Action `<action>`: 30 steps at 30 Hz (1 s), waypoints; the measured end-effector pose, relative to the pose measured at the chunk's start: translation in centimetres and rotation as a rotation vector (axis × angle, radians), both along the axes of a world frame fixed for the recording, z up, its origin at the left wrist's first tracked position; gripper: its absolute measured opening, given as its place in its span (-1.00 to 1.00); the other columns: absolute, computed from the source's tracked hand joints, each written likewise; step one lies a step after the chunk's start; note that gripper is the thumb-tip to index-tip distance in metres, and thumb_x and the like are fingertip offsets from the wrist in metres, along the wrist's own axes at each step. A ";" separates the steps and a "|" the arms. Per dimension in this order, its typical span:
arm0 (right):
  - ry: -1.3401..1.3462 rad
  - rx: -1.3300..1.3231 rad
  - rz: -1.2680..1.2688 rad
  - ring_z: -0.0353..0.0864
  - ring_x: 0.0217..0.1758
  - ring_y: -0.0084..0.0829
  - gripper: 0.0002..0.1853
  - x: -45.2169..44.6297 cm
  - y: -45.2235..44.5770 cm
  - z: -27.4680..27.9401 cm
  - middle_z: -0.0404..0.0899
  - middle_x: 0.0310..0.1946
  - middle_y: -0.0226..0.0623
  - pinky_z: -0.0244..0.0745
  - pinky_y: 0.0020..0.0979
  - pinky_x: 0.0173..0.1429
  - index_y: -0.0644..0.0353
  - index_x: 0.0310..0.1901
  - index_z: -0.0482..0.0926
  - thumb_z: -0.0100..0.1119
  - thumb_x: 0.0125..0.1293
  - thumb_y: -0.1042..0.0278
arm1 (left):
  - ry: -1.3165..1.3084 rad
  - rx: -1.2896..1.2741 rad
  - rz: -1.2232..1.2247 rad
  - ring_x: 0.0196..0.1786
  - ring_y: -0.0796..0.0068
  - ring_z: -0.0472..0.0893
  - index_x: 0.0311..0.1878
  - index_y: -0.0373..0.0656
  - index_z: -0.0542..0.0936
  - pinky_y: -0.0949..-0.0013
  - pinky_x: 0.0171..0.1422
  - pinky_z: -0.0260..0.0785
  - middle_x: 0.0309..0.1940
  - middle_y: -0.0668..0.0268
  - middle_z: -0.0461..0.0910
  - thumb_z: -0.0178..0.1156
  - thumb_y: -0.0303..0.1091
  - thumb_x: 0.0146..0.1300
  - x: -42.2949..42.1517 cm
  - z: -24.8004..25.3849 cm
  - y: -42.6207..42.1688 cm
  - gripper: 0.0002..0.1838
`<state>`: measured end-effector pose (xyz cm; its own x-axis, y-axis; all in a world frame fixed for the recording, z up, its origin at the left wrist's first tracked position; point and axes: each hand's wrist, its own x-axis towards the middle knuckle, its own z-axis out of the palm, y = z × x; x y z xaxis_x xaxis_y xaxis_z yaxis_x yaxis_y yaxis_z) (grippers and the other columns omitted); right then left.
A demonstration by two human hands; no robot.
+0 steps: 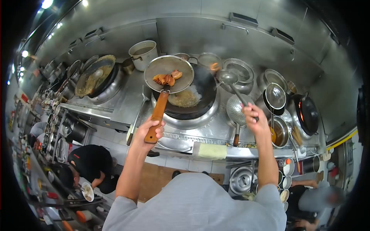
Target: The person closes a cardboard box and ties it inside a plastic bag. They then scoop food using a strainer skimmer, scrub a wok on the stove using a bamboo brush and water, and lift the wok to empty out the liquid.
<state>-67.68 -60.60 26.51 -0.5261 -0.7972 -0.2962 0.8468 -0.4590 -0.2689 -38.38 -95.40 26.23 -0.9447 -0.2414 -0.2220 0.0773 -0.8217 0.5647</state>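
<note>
My left hand (150, 132) is closed around the wooden handle of a round mesh strainer (154, 71). Several browned, glossy food pieces (165, 79) lie in the mesh. The strainer is above the left part of a black wok (206, 86), where pale liquid froths (187, 97). In my right hand (255, 118) is a long-handled ladle (228, 77), its bowl beyond the wok's right rim. A blurred orange bit (214, 67) shows beside the ladle bowl; I cannot tell what it is. A perforated skimmer (235, 109) rests right of the wok.
A tall pot (143, 54) stands behind the strainer. Another wok (96, 79) sits left, and a dark pan with an orange glow (306, 113) right. A yellow cloth (210, 151) hangs on the front edge. One person (92, 165) bends at left; another (314, 198) is at right.
</note>
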 end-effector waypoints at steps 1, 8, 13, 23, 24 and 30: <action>0.008 0.006 0.005 0.29 -0.68 -0.79 -0.78 1.9 -0.2 0.4 0.38 -0.46 -0.45 0.12 -0.61 -0.73 0.40 -0.02 0.37 -0.03 0.49 0.39 | 0.012 -0.023 -0.011 -0.42 0.55 0.43 0.29 -0.22 0.29 0.52 -0.43 0.42 -0.16 0.10 0.42 0.07 -0.54 0.32 -0.1 -0.2 -0.6 -0.53; -0.003 0.145 0.122 0.28 -0.69 -0.80 -0.80 8.5 -4.6 -2.2 0.39 -0.42 -0.43 0.11 -0.62 -0.76 0.36 -0.01 0.40 -0.04 0.50 0.38 | 0.014 -0.012 -0.061 -0.46 0.46 0.49 0.12 -0.21 0.32 0.39 -0.44 0.44 -0.26 0.13 0.49 0.11 -0.51 0.28 0.0 -1.3 -3.3 -0.64; 0.978 1.090 0.117 0.33 -0.69 -0.59 -0.47 10.7 -7.0 -3.8 0.44 -0.43 -0.32 0.18 -0.49 -0.72 0.30 0.38 0.23 0.04 0.44 0.36 | -0.012 0.018 -0.110 -0.46 0.54 0.44 0.28 -0.18 0.31 0.50 -0.44 0.42 -0.22 0.14 0.46 0.08 -0.53 0.29 1.3 -2.3 -4.1 -0.53; 0.338 -0.175 0.108 0.19 -0.73 -0.78 -0.57 0.5 -9.3 4.1 0.33 -0.47 -0.53 0.07 -0.63 -0.75 0.07 0.32 0.30 0.05 0.45 0.32 | 0.012 -0.010 -0.231 -0.45 0.48 0.46 0.26 -0.12 0.26 0.40 -0.46 0.42 -0.26 0.14 0.47 0.05 -0.51 0.33 -1.6 -2.0 -3.7 -0.56; 0.436 -0.068 0.105 0.19 -0.72 -0.77 -0.58 -1.8 -9.7 3.6 0.34 -0.48 -0.53 0.08 -0.61 -0.74 0.08 0.30 0.32 0.06 0.45 0.33 | 0.105 0.124 -0.258 -0.45 0.48 0.46 0.26 -0.12 0.27 0.41 -0.46 0.42 -0.26 0.14 0.47 0.06 -0.50 0.33 -1.8 -1.9 -3.7 -0.56; 1.246 0.903 -0.290 0.18 -0.72 -0.69 -0.40 1.8 -12.6 5.4 0.34 -0.51 -0.48 0.10 -0.53 -0.70 0.09 0.47 0.12 0.03 0.45 0.38 | 0.132 0.185 -0.329 -0.45 0.48 0.50 0.08 -0.23 0.34 0.39 -0.42 0.47 -0.25 0.08 0.50 0.13 -0.53 0.28 -8.3 -7.1 -3.3 -0.67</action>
<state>-65.92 -73.16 31.95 -0.8924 -0.4350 0.1201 -0.1957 0.1331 -0.9716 -46.71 -98.73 19.08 -0.9883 0.1113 -0.1047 -0.1447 -0.9016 0.4077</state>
